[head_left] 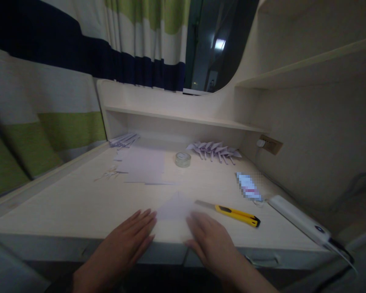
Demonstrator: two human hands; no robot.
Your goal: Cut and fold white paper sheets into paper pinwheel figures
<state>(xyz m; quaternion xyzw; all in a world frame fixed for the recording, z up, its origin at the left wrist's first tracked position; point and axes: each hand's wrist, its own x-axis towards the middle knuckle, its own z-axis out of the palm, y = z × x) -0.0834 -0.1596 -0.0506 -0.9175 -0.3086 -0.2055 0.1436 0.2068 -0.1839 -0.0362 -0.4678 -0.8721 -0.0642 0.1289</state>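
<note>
Head camera shows a pale folded paper sheet (174,211), blurred, lying at the near edge of the desk (64,207). Left hand (126,240) rests flat, fingers spread, at the paper's left border; right hand (209,240) presses flat on its right part. Just right lies a yellow utility knife (232,212); bare desk stretches left.

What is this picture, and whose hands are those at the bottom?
A person wears a camera on the head, so you look down at their own hands. The left hand and right hand lie flat on a pale sheet of paper at the desk edge. Nothing is gripped. Beside them lies a yellow utility knife. Farther back sit a tape roll, more paper sheets and a row of folded paper pieces.
</note>
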